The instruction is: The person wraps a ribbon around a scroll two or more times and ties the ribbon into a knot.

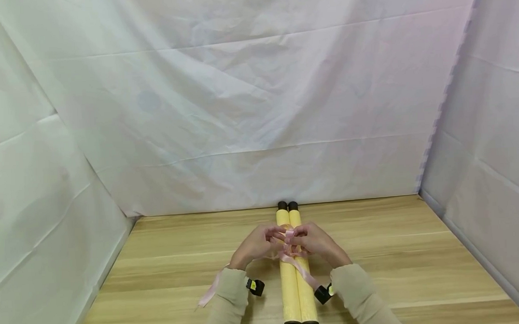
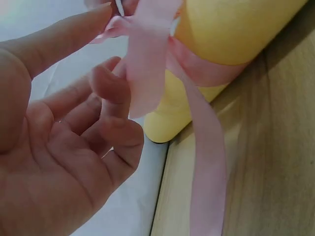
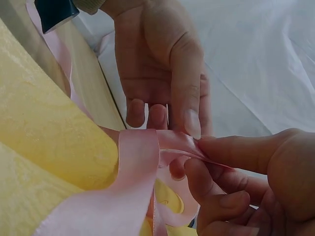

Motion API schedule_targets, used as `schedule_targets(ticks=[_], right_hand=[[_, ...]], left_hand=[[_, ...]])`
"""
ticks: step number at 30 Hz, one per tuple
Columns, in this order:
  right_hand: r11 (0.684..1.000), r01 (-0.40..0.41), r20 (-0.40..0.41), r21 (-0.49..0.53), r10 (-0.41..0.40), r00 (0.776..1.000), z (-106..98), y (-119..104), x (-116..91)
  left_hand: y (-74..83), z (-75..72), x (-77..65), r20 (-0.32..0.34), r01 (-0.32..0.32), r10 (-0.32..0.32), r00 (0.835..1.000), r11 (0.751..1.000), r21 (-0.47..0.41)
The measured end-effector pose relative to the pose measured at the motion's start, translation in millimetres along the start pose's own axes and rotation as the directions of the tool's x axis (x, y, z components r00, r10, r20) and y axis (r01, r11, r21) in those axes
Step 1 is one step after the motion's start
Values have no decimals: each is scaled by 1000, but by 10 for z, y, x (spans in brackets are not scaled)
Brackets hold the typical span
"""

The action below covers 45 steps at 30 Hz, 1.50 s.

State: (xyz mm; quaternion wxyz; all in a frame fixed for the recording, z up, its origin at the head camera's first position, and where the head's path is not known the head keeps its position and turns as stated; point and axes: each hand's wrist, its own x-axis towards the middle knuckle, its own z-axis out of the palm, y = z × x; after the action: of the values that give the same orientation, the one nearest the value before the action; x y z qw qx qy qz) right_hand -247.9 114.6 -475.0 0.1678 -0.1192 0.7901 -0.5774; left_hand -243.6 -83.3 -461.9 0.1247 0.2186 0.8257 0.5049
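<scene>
Two yellow rods [image 1: 289, 286] with dark ends lie side by side, bound by a pink ribbon [image 1: 300, 267]. At the binding, my right hand [image 1: 312, 238] pinches a folded part of the ribbon between thumb and fingers. My left hand [image 1: 257, 243] is at the same spot from the other side. Its thumb [image 2: 69, 37] reaches toward the pinched fold, apart from its loosely bent fingers [image 2: 115, 91], which are against a hanging ribbon loop [image 2: 147, 59]. In the right wrist view the left thumb tip meets the right fingertips at the ribbon [image 3: 138, 162]. Some fingertips are hidden behind it.
The rods rest on a wood-grain table [image 1: 172, 262]. One ribbon tail [image 1: 210, 292] trails left by the left sleeve. White cloth [image 1: 240, 109] hangs behind the table and at both sides. Black wrist cameras [image 1: 257, 287] sit on both wrists, near the rods.
</scene>
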Motion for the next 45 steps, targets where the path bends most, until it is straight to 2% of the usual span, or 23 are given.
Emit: schedule_targets(ticks=[2, 6, 10, 13, 18, 24, 27, 31, 36, 45], right_hand=[[1000, -3, -7, -4, 3, 1000, 8, -5, -2], [1000, -5, -24, -14, 5, 1000, 30, -32, -10], [1000, 7, -41, -23, -8, 999, 63, -72, -29], [999, 17, -57, -39, -19, 998, 91, -86, -31], [998, 13, -84, -65, -19, 996, 118, -99, -38], [997, 4, -101, -82, -12, 995, 104, -122, -138], [986, 18, -80, -163, -31, 996, 86, -95, -207], [963, 33, 5, -269, -33, 999, 80, -38, -298], [950, 83, 83, -300, -61, 995, 111, -6, -380], [934, 126, 84, -334, -103, 991, 56, 50, -473]], left_hand=[[-63, 13, 23, 3, 20, -20, 1000, 1000, -2], [-88, 22, 33, 20, 50, -50, 999, 999, -17], [25, 34, -13, 46, 55, -53, 998, 997, -55], [7, 63, -13, 64, 71, -64, 996, 991, -111], [-122, 100, 21, 86, 94, -79, 993, 979, -183], [-139, 93, 13, 28, 84, -80, 996, 983, -161], [-160, 92, 22, 4, 86, -87, 996, 981, -173], [-172, 94, 27, -9, 85, -89, 996, 977, -195], [-173, 95, 36, -40, 90, -99, 994, 981, -171], [-197, 98, 59, -48, 22, -31, 998, 984, -175]])
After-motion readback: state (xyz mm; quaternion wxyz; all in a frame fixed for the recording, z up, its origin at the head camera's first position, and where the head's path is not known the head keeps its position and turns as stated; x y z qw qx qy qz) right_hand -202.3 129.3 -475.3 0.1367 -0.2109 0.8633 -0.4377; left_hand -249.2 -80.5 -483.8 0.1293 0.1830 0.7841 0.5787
